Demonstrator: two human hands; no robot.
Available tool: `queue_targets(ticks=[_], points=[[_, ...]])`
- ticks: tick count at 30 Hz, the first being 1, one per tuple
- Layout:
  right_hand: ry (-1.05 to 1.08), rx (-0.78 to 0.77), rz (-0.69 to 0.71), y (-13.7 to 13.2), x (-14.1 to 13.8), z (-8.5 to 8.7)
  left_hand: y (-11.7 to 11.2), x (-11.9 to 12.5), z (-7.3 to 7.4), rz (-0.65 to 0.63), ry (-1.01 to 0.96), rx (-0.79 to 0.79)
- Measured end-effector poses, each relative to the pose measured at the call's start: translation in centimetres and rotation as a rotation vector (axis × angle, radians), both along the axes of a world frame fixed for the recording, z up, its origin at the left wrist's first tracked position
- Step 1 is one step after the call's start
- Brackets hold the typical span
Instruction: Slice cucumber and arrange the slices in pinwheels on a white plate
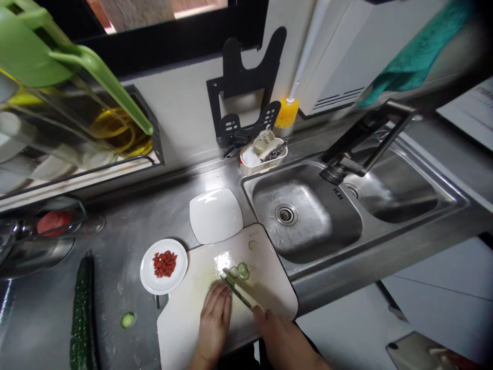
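My right hand (279,334) grips a kitchen knife (238,292), its blade angled down onto the white cutting board (181,334). Close beside the blade, my left hand (215,313) rests on the board with its fingers curled together; whatever lies under them is hidden. Several thin cucumber slices (242,271) lie just beyond the knife. Another pale slice (253,245) sits alone near the board's far edge. A whole dark green cucumber (82,318) lies on the counter at the left, and a cut cucumber end (128,320) is between it and the board.
A small white plate (146,275) of chopped red pieces (165,263) stands at the board's left corner. Behind the board is a square white plate (215,218). To the right are a steel sink (308,226) and a dark faucet (346,159). A sponge holder (264,162) stands by the wall.
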State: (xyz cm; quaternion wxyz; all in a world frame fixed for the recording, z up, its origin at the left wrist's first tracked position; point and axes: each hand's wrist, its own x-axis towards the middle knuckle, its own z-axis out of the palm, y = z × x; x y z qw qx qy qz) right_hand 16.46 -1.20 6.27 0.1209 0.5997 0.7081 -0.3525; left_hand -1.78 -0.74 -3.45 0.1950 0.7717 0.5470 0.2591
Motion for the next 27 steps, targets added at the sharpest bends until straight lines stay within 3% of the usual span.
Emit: queue_targets(ticks=[10,18,27], points=[[-0.073,-0.085,0.06,1.2,-0.9,-0.1,0.0,0.1,0.1,0.004,0.008,0.013],[-0.093,-0.086,0.123,1.4,-1.6,-2.3,0.0,0.0,-0.1,-0.005,0.007,0.007],[0.038,0.03,-0.023,0.4,-0.7,-4.5,0.0,0.1,-0.1,0.0,-0.007,-0.012]])
